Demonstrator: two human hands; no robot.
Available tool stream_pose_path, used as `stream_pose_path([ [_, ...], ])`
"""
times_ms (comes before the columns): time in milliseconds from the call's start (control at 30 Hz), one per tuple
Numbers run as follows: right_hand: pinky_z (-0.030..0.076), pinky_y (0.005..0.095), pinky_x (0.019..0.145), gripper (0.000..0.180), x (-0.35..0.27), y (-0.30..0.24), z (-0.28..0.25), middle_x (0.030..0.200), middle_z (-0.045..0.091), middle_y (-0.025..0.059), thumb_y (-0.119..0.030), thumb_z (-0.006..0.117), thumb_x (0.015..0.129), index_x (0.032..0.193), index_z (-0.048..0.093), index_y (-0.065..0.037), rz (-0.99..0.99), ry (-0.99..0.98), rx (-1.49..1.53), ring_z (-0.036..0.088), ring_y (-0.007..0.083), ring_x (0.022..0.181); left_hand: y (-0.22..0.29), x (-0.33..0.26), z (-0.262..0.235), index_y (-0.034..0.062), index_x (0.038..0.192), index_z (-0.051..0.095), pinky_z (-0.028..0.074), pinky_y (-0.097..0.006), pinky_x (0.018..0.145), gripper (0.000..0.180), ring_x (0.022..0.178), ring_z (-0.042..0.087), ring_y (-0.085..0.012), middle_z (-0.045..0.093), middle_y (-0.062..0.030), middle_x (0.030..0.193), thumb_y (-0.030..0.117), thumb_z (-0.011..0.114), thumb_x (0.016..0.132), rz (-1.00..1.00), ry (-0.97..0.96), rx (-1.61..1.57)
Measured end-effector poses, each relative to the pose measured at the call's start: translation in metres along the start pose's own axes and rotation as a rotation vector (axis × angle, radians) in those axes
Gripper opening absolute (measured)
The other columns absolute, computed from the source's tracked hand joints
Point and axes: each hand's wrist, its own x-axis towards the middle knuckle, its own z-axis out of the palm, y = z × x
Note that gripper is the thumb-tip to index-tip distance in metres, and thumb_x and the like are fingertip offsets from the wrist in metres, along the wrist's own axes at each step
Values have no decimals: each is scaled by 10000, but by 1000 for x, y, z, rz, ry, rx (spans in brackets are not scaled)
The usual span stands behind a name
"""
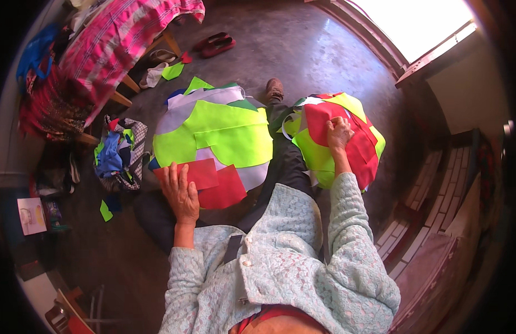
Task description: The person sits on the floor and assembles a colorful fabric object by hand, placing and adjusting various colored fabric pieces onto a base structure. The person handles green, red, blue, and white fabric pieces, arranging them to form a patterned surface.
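Red pieces: we see two red fabric pieces [213,183] at frame centre-left, at the near edge of the lime-and-grey fabric stack [219,133].
Left hand [180,192]: flat, fingers spread on them.
Right hand [338,132]: fingers curled on a red piece [361,147] atop the right pile [319,156] — grip unclear.
Open room: bare dark floor [302,50] above — upper centre.

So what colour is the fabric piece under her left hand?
Red; the fabric piece under the left hand shows best in the head view.

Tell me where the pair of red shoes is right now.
In the head view, the red shoes lie on the floor at the top centre, right of the pink-covered table and beyond the left fabric pile.
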Motion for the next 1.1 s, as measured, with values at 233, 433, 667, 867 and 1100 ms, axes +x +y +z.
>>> stream_pose_path([
  [233,442,245,695,46,-7,-12,-37,861,539,-39,-107,589,957,972,561,-74,39,-247,1143,505,67,785,1,0,-1,127,1357,514,186,-564,1135,439,1413,276,-366,386,-129,1478,276,455,949,-8,20,-52],
  [433,490,216,713,100,-46,-93,-96,920,605,-51,-95,594,960,1059,585,-105,1,-496,1631,570,37,814,2,-1,-2,148,1345,529,193,-581,1121,433,1405,292,-338,393,-107,1475,270,492,931,-27,43,-70],
  [667,508,227,753,103,-91,-206,-126,970,621,6,-54,559,968,1056,521,-89,-155,-923,1810,613,81,868,0,-1,-2,156,1330,546,205,-592,1104,418,1389,314,-322,405,-93,1470,292,494,937,-35,67,-70],
  [867,493,212,729,113,-112,-269,-108,945,621,0,-80,577,971,1056,503,-85,-179,-1108,1782,598,61,831,-1,-1,-1,142,1309,558,212,-613,1085,410,1381,328,-326,411,-103,1466,302,503,935,-14,93,-66],
  [1100,516,255,580,477,-141,-251,-91,1109,636,130,-91,648,895,1322,439,-60,-301,-1085,917,629,142,838,-1,-3,4,89,1245,582,212,-618,1084,393,1381,333,-330,411,-110,1467,285,544,906,-41,93,-101],
])
